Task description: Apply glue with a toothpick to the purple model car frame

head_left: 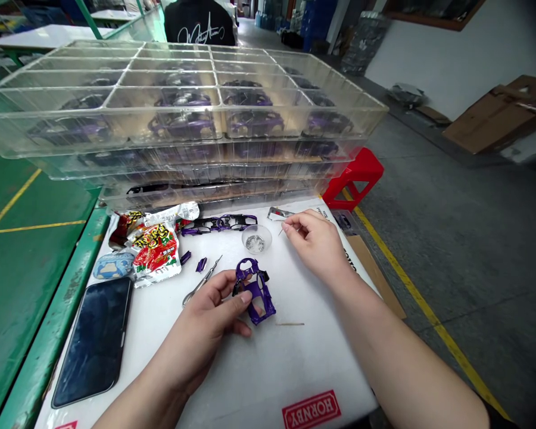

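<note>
My left hand (218,307) is closed on a purple toy car body (261,292), an open shell with window holes, with the thumb resting on its side. Up and to the right, my right hand (310,238) pinches a thin stick (281,232) between thumb and forefinger; its tip points down and stays apart from the shell. Close to it stands a small clear cup (256,240) with tiny shiny bits inside. A tweezer-like metal tool (203,281) lies partly behind my left hand. Below the shell, another thin stick (290,324) lies on the white board (268,369).
Stacked clear divided trays (214,143) holding several purple shells rise at the back. More purple car bodies (221,223) lie before them. On the left are snack packets (156,247), a blue case (114,266) and a phone (93,342). A red stool (357,179) stands behind right.
</note>
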Tool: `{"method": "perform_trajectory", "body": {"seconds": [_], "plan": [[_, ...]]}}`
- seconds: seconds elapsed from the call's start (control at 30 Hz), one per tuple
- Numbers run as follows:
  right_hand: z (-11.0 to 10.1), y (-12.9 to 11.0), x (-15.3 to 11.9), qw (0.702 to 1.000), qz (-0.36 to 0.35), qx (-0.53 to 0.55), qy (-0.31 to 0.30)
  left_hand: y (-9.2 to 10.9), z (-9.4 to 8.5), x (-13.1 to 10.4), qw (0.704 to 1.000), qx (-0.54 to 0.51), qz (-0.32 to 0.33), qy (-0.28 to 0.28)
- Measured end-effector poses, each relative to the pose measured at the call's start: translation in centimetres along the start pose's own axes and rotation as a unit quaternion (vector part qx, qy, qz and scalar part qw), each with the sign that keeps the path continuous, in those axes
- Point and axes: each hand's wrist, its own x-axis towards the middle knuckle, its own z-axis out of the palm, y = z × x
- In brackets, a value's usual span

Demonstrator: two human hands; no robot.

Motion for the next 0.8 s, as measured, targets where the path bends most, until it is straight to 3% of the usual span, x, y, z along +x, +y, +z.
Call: {"method": "perform_trajectory", "body": {"seconds": [0.8], "plan": [[0.11, 0.36, -0.01, 0.999, -0.008, -0.036, -0.037, -0.29, -0.11, 0.22, 1.000, -0.010, 0.013, -0.003]]}}
